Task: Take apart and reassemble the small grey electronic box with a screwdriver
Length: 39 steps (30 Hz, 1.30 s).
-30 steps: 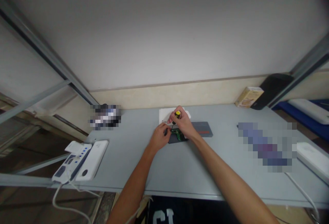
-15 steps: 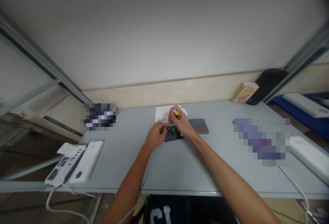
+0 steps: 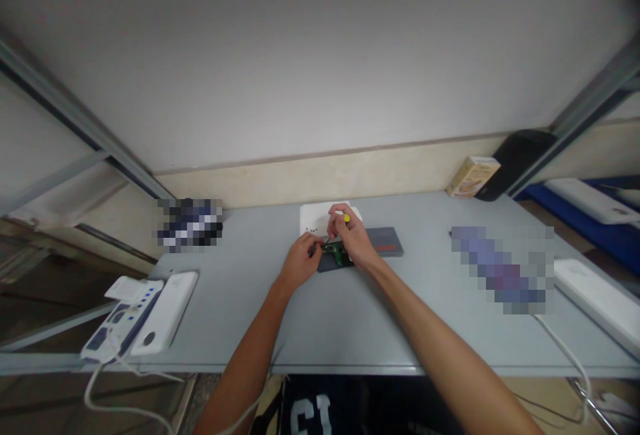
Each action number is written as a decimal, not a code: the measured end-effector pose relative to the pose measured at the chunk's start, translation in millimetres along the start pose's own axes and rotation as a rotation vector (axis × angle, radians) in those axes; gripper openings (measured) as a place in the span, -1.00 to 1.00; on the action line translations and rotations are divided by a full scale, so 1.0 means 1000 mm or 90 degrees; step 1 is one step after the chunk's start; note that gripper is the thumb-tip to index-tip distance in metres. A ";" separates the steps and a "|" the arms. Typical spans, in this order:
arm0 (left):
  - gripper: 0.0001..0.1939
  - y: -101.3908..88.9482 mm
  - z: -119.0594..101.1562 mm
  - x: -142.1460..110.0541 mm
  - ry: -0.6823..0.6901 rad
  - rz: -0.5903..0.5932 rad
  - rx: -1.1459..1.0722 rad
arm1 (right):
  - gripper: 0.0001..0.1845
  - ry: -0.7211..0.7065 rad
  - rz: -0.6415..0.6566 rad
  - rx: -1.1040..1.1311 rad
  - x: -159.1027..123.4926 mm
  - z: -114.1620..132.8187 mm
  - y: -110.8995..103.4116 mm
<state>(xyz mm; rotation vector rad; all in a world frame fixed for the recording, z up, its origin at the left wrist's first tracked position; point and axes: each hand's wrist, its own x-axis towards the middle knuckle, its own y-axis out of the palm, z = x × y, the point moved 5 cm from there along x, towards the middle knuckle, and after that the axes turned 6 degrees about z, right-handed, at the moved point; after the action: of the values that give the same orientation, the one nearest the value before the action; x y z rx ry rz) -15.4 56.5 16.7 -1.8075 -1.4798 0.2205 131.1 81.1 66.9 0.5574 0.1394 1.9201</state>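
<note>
A green circuit board (image 3: 340, 257) lies over a dark grey flat mat or case (image 3: 327, 264) at the middle of the table. My left hand (image 3: 303, 262) is closed at the board's left end, its fingertips pinching the edge beside a small dark part. In my right hand (image 3: 353, 235) is a screwdriver (image 3: 347, 218) with a yellow end cap. Its thin shaft slants down to the left, and the tip is close to my left fingertips over the board. Whether the tip touches a screw is too small to tell. Behind the hands, white paper (image 3: 311, 215) bears several small dark pieces.
A power strip (image 3: 123, 318) with cables and a white power bank (image 3: 165, 315) sit at the left. Blurred-out items lie left and right. A yellow box (image 3: 473, 176) leans by a black object (image 3: 515, 162) at the back right. A white long object (image 3: 595, 298) is at right.
The right fingers have loosened and shifted slightly around the screwdriver handle, with the index finger lifted. My left hand stays at the board. The whole view has moved slightly.
</note>
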 end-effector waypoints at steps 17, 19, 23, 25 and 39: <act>-0.80 0.001 0.001 0.000 0.001 0.013 0.003 | -0.54 0.006 -0.012 0.034 0.002 0.002 -0.004; -0.80 0.000 0.000 0.000 0.000 0.014 0.001 | -0.61 0.012 0.009 0.021 0.001 0.004 -0.003; -0.82 -0.001 -0.002 0.000 -0.007 0.006 0.004 | -0.58 0.020 0.005 0.044 0.000 0.001 -0.002; -0.82 -0.002 -0.003 0.000 -0.012 0.007 0.007 | -0.60 0.013 -0.024 0.026 0.001 0.000 -0.004; -0.81 0.000 0.001 0.000 -0.012 0.013 0.003 | -0.58 -0.004 -0.052 -0.005 0.002 0.001 -0.009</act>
<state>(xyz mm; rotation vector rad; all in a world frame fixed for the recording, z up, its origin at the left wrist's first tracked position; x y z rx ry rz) -15.9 56.5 16.3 -1.8213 -1.4730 0.2512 138.5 86.1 64.8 0.5441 0.1490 1.8393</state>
